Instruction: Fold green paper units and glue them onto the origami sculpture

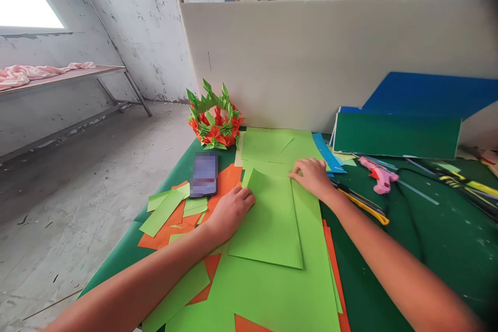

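Observation:
A folded-looking rectangle of light green paper (268, 218) lies on top of larger green sheets (272, 295). My left hand (232, 211) is closed at its left edge, fingers together, with the thumb hidden. At the upper right corner of the same paper, my right hand (310, 175) pinches with thumb and forefinger. Beyond both hands, more green sheets (268, 145) lie flat. Orange paper (335, 270) shows from under the stack on the right.
A green and orange paper crown (216, 119) stands at the back left, behind a phone (204, 174). Green strips (163, 212) lie on the left. To the right are a yellow-handled cutter (363, 205), a pink glue gun (379, 175) with its cord, and green board (397, 134).

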{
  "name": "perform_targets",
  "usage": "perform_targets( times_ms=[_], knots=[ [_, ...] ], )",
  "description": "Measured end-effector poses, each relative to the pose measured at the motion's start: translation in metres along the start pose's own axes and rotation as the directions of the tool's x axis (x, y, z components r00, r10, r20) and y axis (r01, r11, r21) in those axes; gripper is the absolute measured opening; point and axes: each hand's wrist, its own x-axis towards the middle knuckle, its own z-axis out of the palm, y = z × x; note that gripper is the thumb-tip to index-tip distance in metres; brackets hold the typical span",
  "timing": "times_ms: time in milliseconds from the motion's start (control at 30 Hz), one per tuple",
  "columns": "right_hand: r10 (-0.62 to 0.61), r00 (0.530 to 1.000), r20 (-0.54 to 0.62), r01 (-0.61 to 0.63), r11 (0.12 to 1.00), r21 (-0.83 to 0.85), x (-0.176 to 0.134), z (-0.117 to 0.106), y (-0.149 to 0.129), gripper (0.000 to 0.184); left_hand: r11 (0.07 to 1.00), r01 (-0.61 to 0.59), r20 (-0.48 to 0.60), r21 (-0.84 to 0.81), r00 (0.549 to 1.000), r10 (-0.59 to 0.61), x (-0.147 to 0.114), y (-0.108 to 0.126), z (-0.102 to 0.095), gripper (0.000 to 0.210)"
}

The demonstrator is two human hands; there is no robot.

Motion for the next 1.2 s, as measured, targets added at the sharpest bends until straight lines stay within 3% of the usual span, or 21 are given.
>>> perform_targets(
  times_ms=[133,233,400,533,667,800,867,967,1067,1200],
  knots=[
    [0.023,0.997,-0.074,-0.024,1.000,-0.017,-0.030,-0.017,0.012,0.020,0.985,0.027,-0.098,-0.168,0.994,-0.044,-0.001,-0.004,-0.002,0.029],
    [0.010,0.985,-0.175,-0.035,0.990,-0.139,-0.068,-0.027,0.037,0.023,0.962,0.019,-0.184,-0.272,0.980,-0.072,-0.001,-0.007,-0.006,0.027],
    [0.059,0.990,-0.128,-0.082,0.981,-0.177,-0.115,-0.027,0.073,0.031,0.949,-0.046,-0.212,-0.311,0.977,-0.022,-0.001,-0.012,-0.012,0.028],
    [0.141,0.985,-0.102,-0.157,0.973,-0.170,-0.117,-0.023,0.080,0.033,0.951,-0.177,-0.231,-0.255,0.966,0.118,-0.003,-0.017,-0.016,0.038],
    [0.227,0.973,-0.031,-0.229,0.958,-0.176,-0.114,-0.032,0.080,0.031,0.940,-0.294,-0.263,-0.173,0.934,0.243,-0.004,-0.026,-0.019,0.031],
    [0.265,0.964,0.010,-0.259,0.948,-0.186,-0.123,-0.053,0.081,0.036,0.960,-0.267,-0.376,-0.087,0.901,0.217,-0.004,-0.034,-0.022,0.029],
    [0.342,0.934,0.097,-0.324,0.931,-0.167,-0.127,-0.064,0.082,0.039,0.973,-0.225,-0.430,-0.053,0.884,0.181,-0.004,-0.036,-0.023,0.028],
    [0.426,0.873,0.239,-0.438,0.899,0.000,-0.131,-0.075,0.083,0.041,0.986,-0.163,-0.438,-0.045,0.890,0.127,-0.004,-0.038,-0.021,0.026],
    [0.343,0.875,0.341,-0.453,0.829,0.329,-0.131,-0.074,0.082,0.039,0.992,-0.097,-0.349,-0.079,0.935,0.063,-0.003,-0.038,-0.020,0.023],
    [0.212,0.881,0.424,-0.434,0.720,0.541,-0.129,-0.067,0.077,0.044,0.985,-0.046,-0.188,-0.164,0.982,0.014,-0.002,-0.035,-0.023,0.018]
  ],
)
